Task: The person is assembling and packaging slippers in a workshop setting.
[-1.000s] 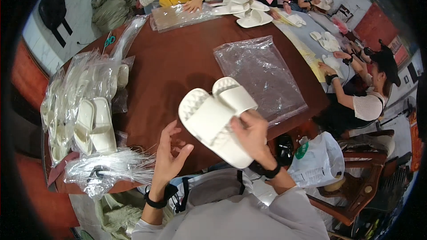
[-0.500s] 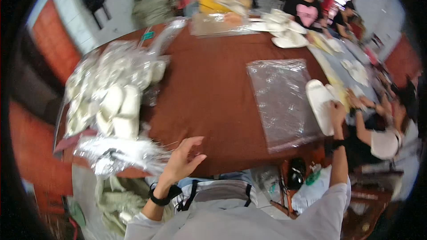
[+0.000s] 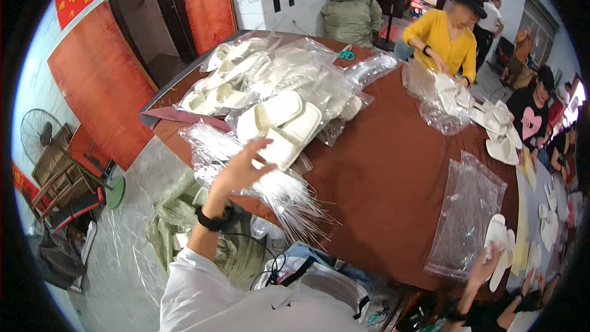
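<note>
My left hand point(image 3: 241, 171), fingers apart and with nothing in it, is over the table's near left side. It is right by a pair of white slippers point(image 3: 279, 124) lying on top of a pile of bagged slippers point(image 3: 230, 77). Below it lies a bundle of thin clear-white strips point(image 3: 286, 200) in plastic wrapping. Far to the right, my right hand point(image 3: 482, 267) has its fingers closed at the edge of another pair of white slippers point(image 3: 499, 243). These slippers rest beside a flat clear plastic bag point(image 3: 467, 221).
A brown-covered table point(image 3: 381, 190) spans the middle. Across it, a person in yellow point(image 3: 448, 43) handles bagged slippers point(image 3: 452, 98); more white slippers point(image 3: 501, 138) sit nearby. Teal-handled scissors point(image 3: 346, 54) lie at the far edge. A green sack point(image 3: 175, 215) is on the floor at left.
The view has swung left, so the table contents appear farther right. My left hand is now nearer the slippers on the pile. My right hand remains at the right-side slippers.
</note>
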Tool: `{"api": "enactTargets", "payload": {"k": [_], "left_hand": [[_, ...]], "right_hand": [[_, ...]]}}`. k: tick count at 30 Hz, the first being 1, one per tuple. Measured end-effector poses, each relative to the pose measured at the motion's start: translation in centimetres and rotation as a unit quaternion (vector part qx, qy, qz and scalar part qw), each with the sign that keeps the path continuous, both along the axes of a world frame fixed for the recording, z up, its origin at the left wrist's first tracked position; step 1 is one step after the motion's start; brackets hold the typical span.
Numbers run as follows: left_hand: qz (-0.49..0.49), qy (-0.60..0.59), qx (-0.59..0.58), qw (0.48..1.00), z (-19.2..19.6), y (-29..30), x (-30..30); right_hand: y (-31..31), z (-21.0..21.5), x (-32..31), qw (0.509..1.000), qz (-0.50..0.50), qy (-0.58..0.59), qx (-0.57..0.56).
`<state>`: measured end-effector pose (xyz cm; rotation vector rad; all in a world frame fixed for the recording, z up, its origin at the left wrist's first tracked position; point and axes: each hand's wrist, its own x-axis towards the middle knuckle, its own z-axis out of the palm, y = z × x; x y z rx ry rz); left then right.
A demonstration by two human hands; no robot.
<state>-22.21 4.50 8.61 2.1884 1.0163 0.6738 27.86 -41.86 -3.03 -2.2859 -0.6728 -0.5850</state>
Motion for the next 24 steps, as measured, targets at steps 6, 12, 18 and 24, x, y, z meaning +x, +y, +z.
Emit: {"api": "enactTargets", "payload": {"k": [6,12,18,24], "left_hand": [[0.15,0.051,0.102,0.982,-0.3,16.3,-6.3],[0.17,0.08,0.055,0.981,1.2,24.4,-5.8],[0.113,0.108,0.076,0.985,-0.9,30.5,-0.9],[0.012,0.104,0.112,0.988,-3.7,32.2,3.6]], "right_hand": [[14.0,6.2,-16.6,0.93,0.309,0.194,0.042],[27.0,11.0,-21.7,0.797,0.476,0.372,-0.009],[42.4,8.7,-21.1,0.688,0.384,0.616,-0.014],[52.9,5.1,-18.4,0.662,0.338,0.669,0.014]]}}
